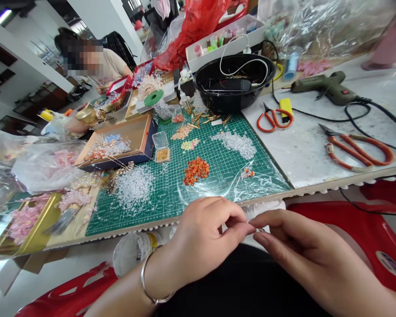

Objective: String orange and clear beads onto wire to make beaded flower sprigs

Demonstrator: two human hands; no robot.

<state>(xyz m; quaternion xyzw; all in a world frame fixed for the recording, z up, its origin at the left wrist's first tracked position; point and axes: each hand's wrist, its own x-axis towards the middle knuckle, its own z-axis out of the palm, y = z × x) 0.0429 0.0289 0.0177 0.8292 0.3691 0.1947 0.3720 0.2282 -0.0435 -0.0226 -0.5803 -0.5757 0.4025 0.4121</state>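
Observation:
Just off the table's front edge, my left hand, with a silver bangle at the wrist, pinches thumb and finger together. My right hand meets it fingertip to fingertip, its thumb and forefinger also drawn close. Whatever is between the fingertips is too small to make out. Beyond the hands lies a green cutting mat with orange beads, clear beads, another clear bead pile, pale yellow beads and a small box of gold beads. A little orange-and-clear cluster sits near the mat's front.
To the right are orange-handled pliers, small scissors, a yellow lighter and a corded glue gun. A black bowl and an open box stand behind. A co-worker sits at the far left. Red stools flank me.

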